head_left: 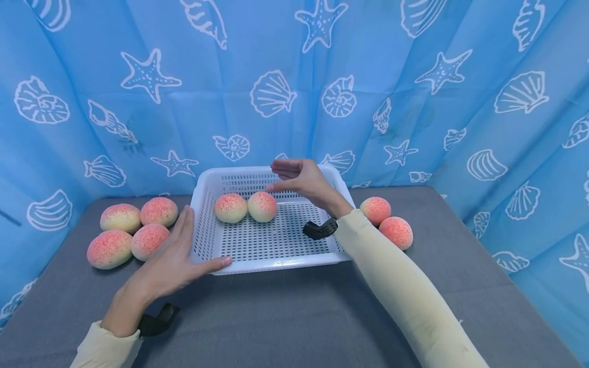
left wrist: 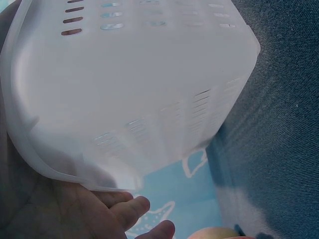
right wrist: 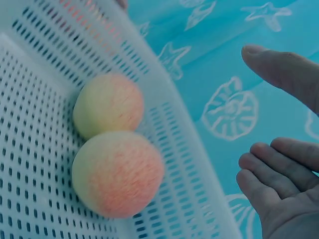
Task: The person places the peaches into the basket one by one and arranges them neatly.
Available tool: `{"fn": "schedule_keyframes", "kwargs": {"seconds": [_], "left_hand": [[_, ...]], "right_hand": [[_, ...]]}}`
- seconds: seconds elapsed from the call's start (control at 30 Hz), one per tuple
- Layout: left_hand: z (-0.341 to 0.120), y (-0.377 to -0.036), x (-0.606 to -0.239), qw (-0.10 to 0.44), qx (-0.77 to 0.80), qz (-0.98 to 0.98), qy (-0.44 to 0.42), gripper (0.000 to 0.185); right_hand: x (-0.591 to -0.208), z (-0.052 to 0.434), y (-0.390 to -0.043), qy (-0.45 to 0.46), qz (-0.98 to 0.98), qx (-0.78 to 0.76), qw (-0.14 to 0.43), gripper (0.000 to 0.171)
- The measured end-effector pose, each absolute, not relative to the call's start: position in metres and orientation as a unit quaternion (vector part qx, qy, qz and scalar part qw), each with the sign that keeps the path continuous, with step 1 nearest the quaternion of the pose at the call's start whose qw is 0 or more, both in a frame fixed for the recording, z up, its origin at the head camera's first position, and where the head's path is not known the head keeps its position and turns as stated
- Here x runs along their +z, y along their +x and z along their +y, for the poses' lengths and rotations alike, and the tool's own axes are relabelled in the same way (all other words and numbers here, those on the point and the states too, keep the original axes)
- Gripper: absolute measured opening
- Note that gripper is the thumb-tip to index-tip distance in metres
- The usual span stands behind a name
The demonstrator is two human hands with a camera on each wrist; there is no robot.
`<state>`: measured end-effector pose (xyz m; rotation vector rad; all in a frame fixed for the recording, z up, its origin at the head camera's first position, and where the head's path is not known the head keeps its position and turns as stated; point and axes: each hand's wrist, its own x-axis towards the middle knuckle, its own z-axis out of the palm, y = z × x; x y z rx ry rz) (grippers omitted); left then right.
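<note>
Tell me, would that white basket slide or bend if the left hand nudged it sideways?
Probably it slides: the basket sits flat on the grey table cloth, with only two peaches inside, so it seems light. Its thin slotted plastic walls may flex a little where the left hand presses. The round peaches would likely roll about inside.

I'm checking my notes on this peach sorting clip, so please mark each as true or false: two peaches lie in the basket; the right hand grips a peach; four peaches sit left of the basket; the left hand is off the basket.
1. Two peaches lie in the white basket. True.
2. The right hand grips a peach. False: it hovers open above them.
3. Four peaches sit left of the basket. True.
4. The left hand is off the basket. False: it rests against the basket's front left corner.
</note>
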<state>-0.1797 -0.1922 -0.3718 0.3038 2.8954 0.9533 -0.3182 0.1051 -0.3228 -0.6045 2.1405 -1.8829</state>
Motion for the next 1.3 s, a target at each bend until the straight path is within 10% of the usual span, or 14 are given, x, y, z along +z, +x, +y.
{"fn": "schedule_keyframes", "kwargs": {"seconds": [1.3], "left_hand": [[-0.192, -0.179, -0.371, 0.045, 0.318, 0.942, 0.094, 0.134]], "right_hand": [[-0.331, 0.183, -0.220, -0.218, 0.672, -0.706, 0.047, 0.080]]}}
